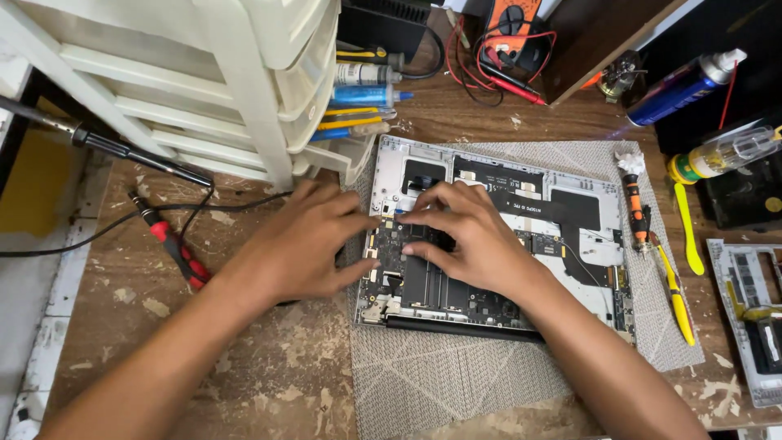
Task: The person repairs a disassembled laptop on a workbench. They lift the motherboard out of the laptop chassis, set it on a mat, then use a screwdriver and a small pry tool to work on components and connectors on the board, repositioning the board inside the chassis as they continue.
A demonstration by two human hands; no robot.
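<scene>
An opened silver laptop (521, 183) lies bottom up on a grey woven mat (456, 375), its dark circuit board (407, 277) exposed at the left. My left hand (305, 244) rests at the laptop's left edge, fingertips touching the board near its top corner. My right hand (468, 232) lies flat over the board, fingers pointing left and meeting the left fingertips. What sits between the fingertips is hidden. Neither hand holds a tool.
A white plastic drawer rack (204, 73) stands at the back left, with a soldering iron (122, 147) and red probe (175, 253) beside it. Right of the laptop lie a small screwdriver (635, 208), yellow pry tools (688, 228), a spray can (684, 81) and another opened device (753, 318). A multimeter (513, 24) sits behind.
</scene>
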